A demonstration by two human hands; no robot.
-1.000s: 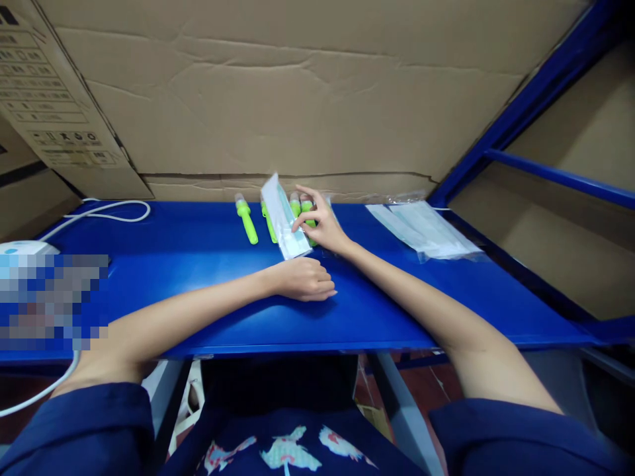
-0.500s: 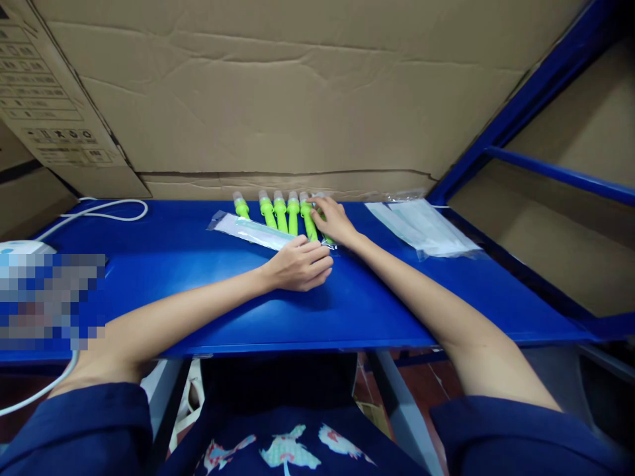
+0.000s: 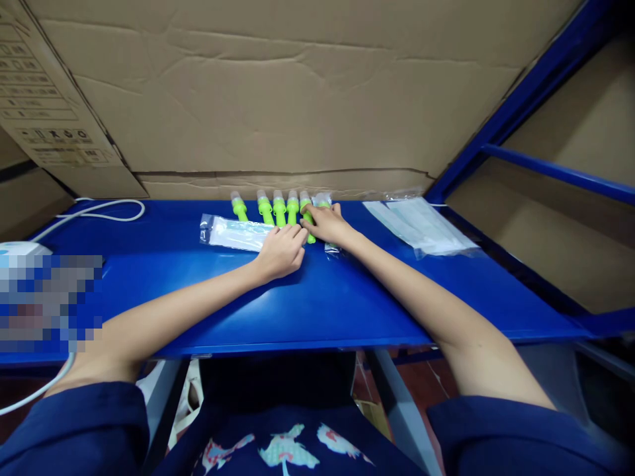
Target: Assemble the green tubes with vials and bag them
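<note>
Several lime-green sticks with clear caps (image 3: 278, 205) lie side by side along the back of the blue table. My left hand (image 3: 284, 252) is closed over the right end of a clear plastic bag (image 3: 233, 233) with a white and pale teal insert, lying across the sticks' lower ends. The thumb and forefinger of my right hand (image 3: 328, 225) close around the rightmost loose green stick (image 3: 311, 237). Behind and under that hand lies another capped piece in clear wrap (image 3: 322, 198), mostly covered by the hand.
Flat clear bags with pale inserts (image 3: 421, 228) lie at the right. A white cable (image 3: 116, 210) loops at the left, near a white device (image 3: 24, 248). Cardboard (image 3: 278, 99) walls the back, and a blue frame bar (image 3: 555, 173) stands at the right.
My left hand has moved left and slightly back with the plastic bag, which has shifted left and lies flatter. My right hand's fingers have come down onto the loose green stick, uncovering the wrapped piece.
</note>
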